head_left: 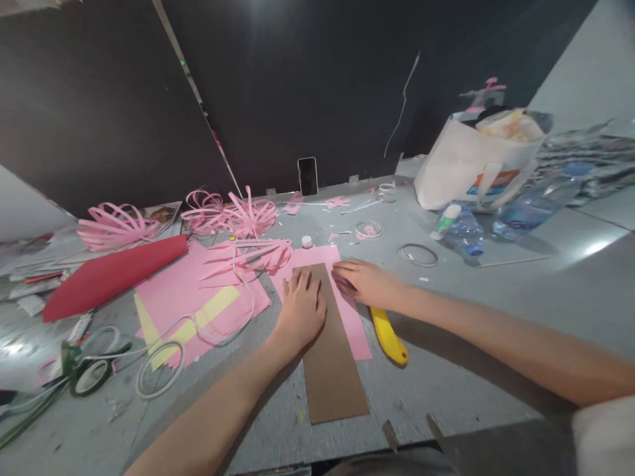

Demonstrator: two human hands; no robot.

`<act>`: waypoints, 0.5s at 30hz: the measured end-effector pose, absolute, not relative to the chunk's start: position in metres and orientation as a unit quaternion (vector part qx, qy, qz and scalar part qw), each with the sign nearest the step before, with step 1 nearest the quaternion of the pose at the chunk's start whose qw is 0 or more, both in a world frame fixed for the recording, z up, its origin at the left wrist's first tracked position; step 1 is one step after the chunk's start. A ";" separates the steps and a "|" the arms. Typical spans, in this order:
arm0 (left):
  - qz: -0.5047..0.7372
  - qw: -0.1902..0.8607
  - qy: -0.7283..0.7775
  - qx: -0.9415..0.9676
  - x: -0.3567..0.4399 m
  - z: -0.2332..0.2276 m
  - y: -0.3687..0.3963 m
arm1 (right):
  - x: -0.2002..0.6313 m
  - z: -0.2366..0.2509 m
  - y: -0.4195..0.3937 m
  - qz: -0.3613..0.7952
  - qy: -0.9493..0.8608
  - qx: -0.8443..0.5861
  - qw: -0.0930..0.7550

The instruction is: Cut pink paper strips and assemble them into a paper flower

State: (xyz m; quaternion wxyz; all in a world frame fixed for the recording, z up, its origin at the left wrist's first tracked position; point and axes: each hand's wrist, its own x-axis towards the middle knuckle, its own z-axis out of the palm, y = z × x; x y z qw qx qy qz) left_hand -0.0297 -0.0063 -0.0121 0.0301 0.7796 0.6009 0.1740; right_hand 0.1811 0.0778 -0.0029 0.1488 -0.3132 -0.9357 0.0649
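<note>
My left hand [303, 304] presses with spread fingers on a long brown cardboard strip [337, 383]. The strip lies over a pink paper sheet [357, 330] on the table. At the strip's upper right edge my right hand [364, 281] rests on the pink sheet, its fingers stretched toward the cardboard. The undersides of those fingers are hidden. A yellow-handled cutter [388, 337] lies just below my right wrist, its upper end covered by the wrist. Left of my left hand are more pink sheets [173, 277] with pale yellow strips.
Looped pink paper strips [248, 215], a red piece [119, 274], coiled white wire [161, 370] and green tape [92, 377] lie left. A phone [308, 176] leans on the dark wall behind. A white bag [471, 158], plastic bottles [530, 208] and a glue stick [445, 223] stand or lie right.
</note>
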 end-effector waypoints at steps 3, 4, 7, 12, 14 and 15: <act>0.185 0.031 0.592 0.784 -0.030 -0.010 -0.009 | 0.199 -0.007 0.071 0.061 -0.933 -0.318 0.158; 0.186 0.033 0.592 0.784 -0.029 -0.011 -0.009 | 0.204 -0.007 0.070 0.066 -0.933 -0.317 0.155; 0.180 0.044 0.586 0.789 -0.027 -0.013 -0.009 | 0.215 -0.006 0.074 0.095 -0.941 -0.294 0.135; 0.164 0.058 0.573 0.801 -0.021 -0.012 -0.009 | 0.219 -0.007 0.083 0.141 -0.943 -0.278 0.119; 0.155 0.058 0.561 0.811 -0.018 -0.010 -0.011 | 0.219 -0.007 0.084 0.152 -0.941 -0.281 0.116; 0.150 0.058 0.554 0.817 -0.016 -0.009 -0.012 | 0.219 -0.007 0.084 0.156 -0.940 -0.282 0.113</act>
